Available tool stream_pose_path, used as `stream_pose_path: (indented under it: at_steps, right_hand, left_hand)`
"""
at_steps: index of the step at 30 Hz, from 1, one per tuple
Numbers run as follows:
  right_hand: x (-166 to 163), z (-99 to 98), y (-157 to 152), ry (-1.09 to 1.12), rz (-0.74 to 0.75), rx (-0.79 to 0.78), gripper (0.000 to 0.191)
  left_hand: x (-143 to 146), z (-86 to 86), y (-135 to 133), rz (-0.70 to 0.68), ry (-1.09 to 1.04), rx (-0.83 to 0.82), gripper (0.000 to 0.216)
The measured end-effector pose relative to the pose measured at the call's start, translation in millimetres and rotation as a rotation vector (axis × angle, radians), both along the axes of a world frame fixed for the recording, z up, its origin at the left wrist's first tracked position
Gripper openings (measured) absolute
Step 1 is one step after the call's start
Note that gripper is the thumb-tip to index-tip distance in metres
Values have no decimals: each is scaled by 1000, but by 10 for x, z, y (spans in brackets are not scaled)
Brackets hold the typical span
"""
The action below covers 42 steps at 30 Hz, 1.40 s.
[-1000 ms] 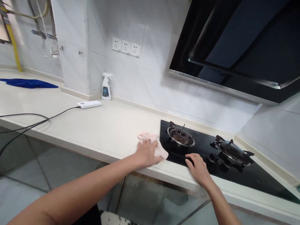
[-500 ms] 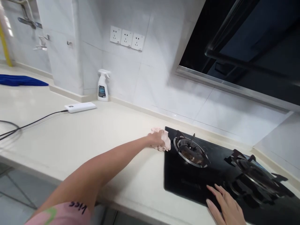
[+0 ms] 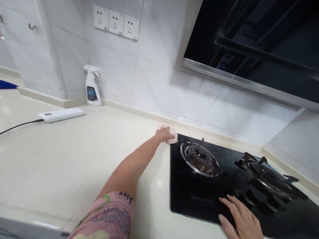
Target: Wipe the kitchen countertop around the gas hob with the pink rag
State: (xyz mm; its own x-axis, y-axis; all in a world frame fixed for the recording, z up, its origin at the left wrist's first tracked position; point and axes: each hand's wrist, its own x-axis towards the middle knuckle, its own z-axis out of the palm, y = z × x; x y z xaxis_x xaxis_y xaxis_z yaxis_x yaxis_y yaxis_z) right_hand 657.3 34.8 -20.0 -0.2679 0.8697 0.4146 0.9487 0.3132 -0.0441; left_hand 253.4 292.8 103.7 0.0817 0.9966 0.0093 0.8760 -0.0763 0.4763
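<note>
My left hand [image 3: 164, 133] is closed on a pale pink cloth [image 3: 171, 138], pressing it down at the far left corner of the black gas stove [image 3: 196, 196]. The cloth overlaps the stove's edge and the cream countertop [image 3: 104, 156]. On the stove's front part rests my right hand [image 3: 241, 217], fingers spread and holding nothing. The left burner [image 3: 200, 158] lies just right of the cloth. Beyond my right hand is the other burner [image 3: 266, 176].
A white spray bottle [image 3: 92, 88] stands against the wall. Left of it lies a white power bank [image 3: 62, 115] with a black cable. Three sockets [image 3: 116, 22] are on the tiled wall. A black range hood [image 3: 254, 43] overhangs the stove. Blue cloth [image 3: 7, 85] shows at far left.
My left hand has slid the cloth back along the stove's left edge toward the wall. The view has shifted right. My right hand stays on the stove front.
</note>
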Motion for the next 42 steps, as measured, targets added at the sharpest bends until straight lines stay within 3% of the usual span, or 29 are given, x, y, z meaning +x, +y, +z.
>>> stream_pose_path:
  at_steps: [5, 10, 14, 17, 19, 21, 24, 37, 40, 42]
  right_hand:
    - [-250, 153, -87, 23, 4, 54, 52]
    - [-256, 136, -136, -26, -1, 55, 58]
    - [-176, 33, -84, -36, 37, 45, 56]
    - [-143, -11, -50, -39, 57, 58, 56]
    - [-136, -27, -47, -39, 70, 80, 57]
    - [-132, -44, -51, -29, 90, 101, 57]
    - [-115, -81, -41, -14, 102, 104, 55]
    - [-51, -127, 21, -18, 30, 122, 48]
    - [-81, -63, 9, -24, 48, 118, 46]
    - [-114, 4, -6, -21, 65, 100, 46]
  left_hand:
    - [27, 34, -751, -67, -1, -17, 77]
    - [36, 0, -1995, -111, 18, -8, 77]
    - [36, -45, -2955, -229, 40, 20, 72]
    - [35, -79, -3368, -297, 19, 41, 64]
    - [43, -92, -3444, -288, -1, 42, 59]
    - [60, -94, -3365, -252, 5, 44, 53]
    - [88, -80, -3015, -165, 24, 38, 52]
    - [110, -92, -606, 77, 0, 118, 66]
    - [105, -37, -296, 92, -1, 92, 70]
    - [101, 17, -229, 59, -3, 54, 65]
